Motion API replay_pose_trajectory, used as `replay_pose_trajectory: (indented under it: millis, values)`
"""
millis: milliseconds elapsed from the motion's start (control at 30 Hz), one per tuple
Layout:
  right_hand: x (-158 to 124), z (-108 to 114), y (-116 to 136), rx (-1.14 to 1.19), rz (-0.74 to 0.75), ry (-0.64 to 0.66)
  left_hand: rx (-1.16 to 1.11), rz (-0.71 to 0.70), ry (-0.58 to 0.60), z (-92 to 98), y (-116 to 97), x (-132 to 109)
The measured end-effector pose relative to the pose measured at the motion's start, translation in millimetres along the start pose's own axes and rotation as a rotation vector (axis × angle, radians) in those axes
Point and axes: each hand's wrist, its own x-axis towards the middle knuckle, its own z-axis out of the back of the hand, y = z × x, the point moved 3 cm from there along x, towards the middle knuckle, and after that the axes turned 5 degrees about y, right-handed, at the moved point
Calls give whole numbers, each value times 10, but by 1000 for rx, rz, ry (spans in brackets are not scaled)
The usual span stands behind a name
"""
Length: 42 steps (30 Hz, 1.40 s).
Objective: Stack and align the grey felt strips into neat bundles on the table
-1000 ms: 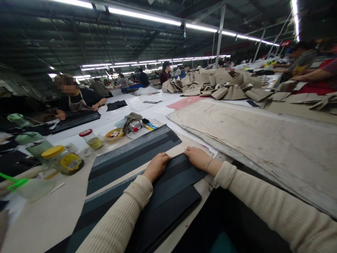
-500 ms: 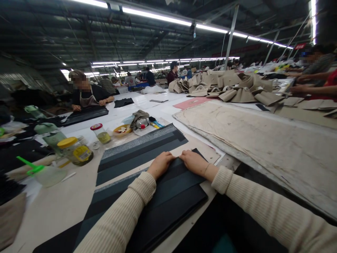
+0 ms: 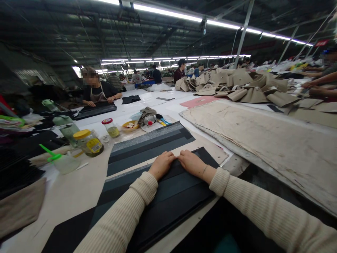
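A stack of dark grey and black strips (image 3: 168, 196) lies overlapped on the table right before me. My left hand (image 3: 162, 164) presses on the stack's far edge with its fingers curled down. My right hand (image 3: 191, 162) lies beside it, fingertips nearly touching the left hand, palm down on the top strip's far edge. A second row of overlapped dark strips (image 3: 150, 146) lies just beyond, apart from both hands.
Left of the strips stand a yellow-lidded jar (image 3: 88, 143), a red-lidded jar (image 3: 111, 128), a small bowl (image 3: 129, 125) and a clear cup with a green handle (image 3: 63, 162). A long stained board (image 3: 263, 137) lies at right. Beige pieces (image 3: 237, 86) are piled behind. A person (image 3: 98, 92) works at far left.
My right hand has slid left along the stack's far edge until it meets my left hand. The camera view has shifted, so everything sits further right in the frame.
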Motion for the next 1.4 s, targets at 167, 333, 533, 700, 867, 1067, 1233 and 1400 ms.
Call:
replay_pose_trajectory:
  millis: [167, 333, 533, 700, 867, 1067, 1233, 1400]
  values:
    - [4, 14, -16, 3, 14, 23, -55, 36, 30, 56, 183, -222]
    - [78, 60, 11, 64, 1, 49, -111, 136, -86, 52, 292, -513]
    - [212, 24, 303, 131, 90, 30, -70, 149, -66, 65, 197, -509]
    - [221, -14, 445, 23, 110, 1, -21, 108, -4, 121, 186, -509]
    - [226, 19, 406, 24, 121, 19, -62, 110, -13, 153, 374, -755]
    - [348, 35, 551, 101, 160, 40, -39, 156, -65, 148, 432, -974]
    - [430, -4, 818, 44, 195, 29, -12, 160, -32, 182, 368, -923]
    - [402, 9, 850, 7, 207, 27, -64, 140, -14, 237, 526, -1110]
